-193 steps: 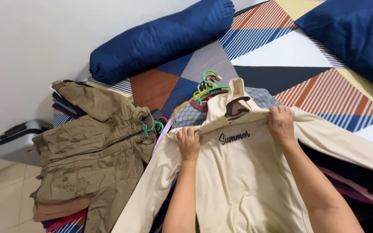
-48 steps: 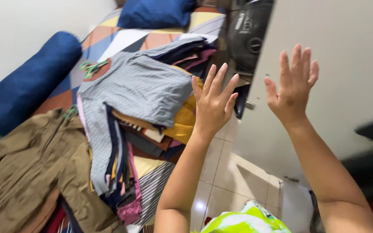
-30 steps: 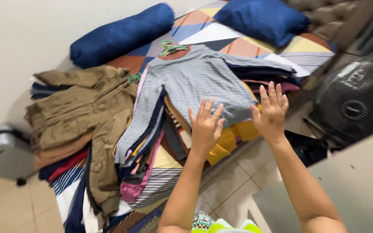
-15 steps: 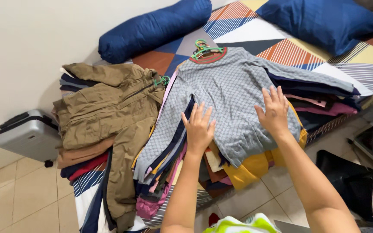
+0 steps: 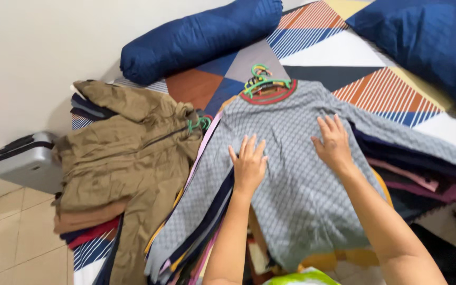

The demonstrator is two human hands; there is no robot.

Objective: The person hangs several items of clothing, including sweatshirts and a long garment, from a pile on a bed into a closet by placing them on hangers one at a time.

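Note:
A grey patterned sweater (image 5: pixel 296 174) with a red and green collar lies on top of a stack of hung clothes on the bed. My left hand (image 5: pixel 248 162) rests flat on its chest, fingers spread. My right hand (image 5: pixel 334 141) lies flat on it too, a little further right and up. Neither hand holds anything. Green and coloured hangers (image 5: pixel 262 84) poke out above the collar. Beside it on the left lies an olive-brown jacket (image 5: pixel 125 158) on a green hanger, atop a second pile of folded clothes.
A dark blue bolster (image 5: pixel 201 37) lies along the white wall, and a blue pillow (image 5: pixel 428 42) sits at the top right. The bed sheet (image 5: pixel 339 53) has coloured geometric patches. A grey suitcase (image 5: pixel 25 166) stands on the tiled floor at left.
The cream sweatshirt seen earlier is gone. My raised open hands have come down from near the wall onto the grey sweater, and the view has swung back over the bed.

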